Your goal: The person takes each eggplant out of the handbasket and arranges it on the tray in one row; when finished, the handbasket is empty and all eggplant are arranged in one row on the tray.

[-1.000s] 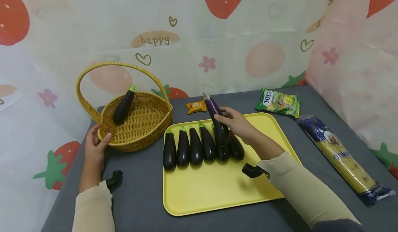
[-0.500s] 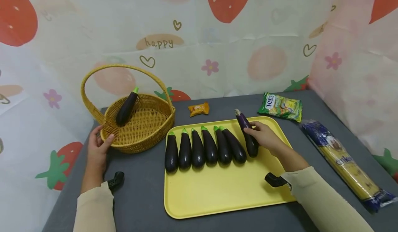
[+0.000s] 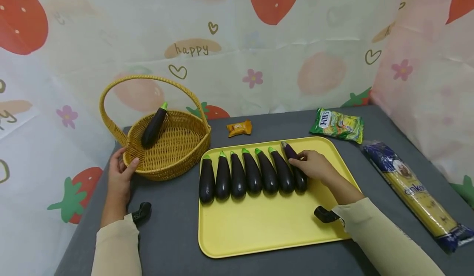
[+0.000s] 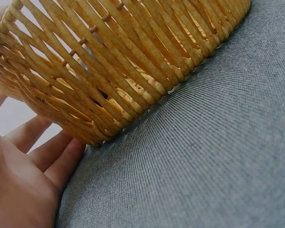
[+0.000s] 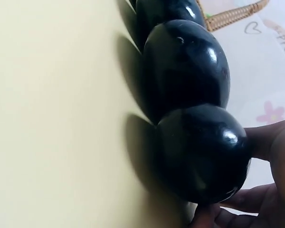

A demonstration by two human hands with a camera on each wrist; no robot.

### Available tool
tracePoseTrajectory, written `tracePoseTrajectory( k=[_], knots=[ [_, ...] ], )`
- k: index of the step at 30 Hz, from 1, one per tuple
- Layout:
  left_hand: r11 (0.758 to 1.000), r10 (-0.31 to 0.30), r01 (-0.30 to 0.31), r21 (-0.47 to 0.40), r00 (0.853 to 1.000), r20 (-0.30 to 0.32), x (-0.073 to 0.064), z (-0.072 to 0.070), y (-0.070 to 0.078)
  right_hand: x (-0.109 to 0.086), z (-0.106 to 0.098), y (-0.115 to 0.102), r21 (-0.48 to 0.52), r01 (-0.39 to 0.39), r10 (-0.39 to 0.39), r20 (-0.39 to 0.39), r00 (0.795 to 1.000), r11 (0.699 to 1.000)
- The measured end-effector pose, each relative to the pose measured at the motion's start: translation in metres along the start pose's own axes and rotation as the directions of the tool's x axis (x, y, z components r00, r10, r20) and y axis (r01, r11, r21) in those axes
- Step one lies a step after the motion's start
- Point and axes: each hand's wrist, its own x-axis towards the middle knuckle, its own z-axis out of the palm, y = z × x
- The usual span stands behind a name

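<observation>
A yellow tray [image 3: 259, 228] bears a side-by-side row of dark eggplants [image 3: 238, 177] with green stem ends. At the row's right end my right hand [image 3: 316, 167] grips another eggplant [image 3: 301, 182], purplish with a pale stem tip, lying against its neighbour. The right wrist view shows thumb and fingers around this eggplant's rounded end [image 5: 199, 156], low over the tray. My left hand [image 3: 120, 181] holds the left rim of a wicker basket [image 3: 181, 146], thumb over the edge and fingers outside along the weave [image 4: 109, 61]. One eggplant [image 3: 153, 128] leans inside the basket.
Behind the tray lies a small orange wrapped snack [image 3: 239, 128]. A green FOX'S candy bag [image 3: 338, 125] sits at the back right, and a long pasta-like yellow and blue packet [image 3: 414, 189] lies right of the tray. A printed cloth [image 3: 277, 62] hangs behind the grey table [image 3: 166, 243].
My right hand has moved the purplish eggplant right and down, first from above the row, then into place at its right end. The left hand stays on the basket rim.
</observation>
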Motion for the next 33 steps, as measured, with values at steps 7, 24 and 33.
tracePoseTrajectory(
  k=[7,24,33],
  knots=[
    [1.000,-0.022,0.022,-0.015,0.999,-0.036,0.006,-0.008,-0.015,0.005,-0.016,-0.025,-0.081,0.051,-0.055,-0.043,0.998,0.995],
    [1.000,-0.025,0.024,-0.015,0.999,-0.023,-0.004,-0.001,0.002,0.072,0.074,-0.236,0.011,0.423,-0.421,0.099,0.901,0.906],
    [1.000,-0.007,0.007,-0.029,1.000,-0.001,0.007,-0.003,-0.007,0.102,0.131,-0.297,0.196,0.357,-0.386,0.139,0.912,0.913]
  ],
)
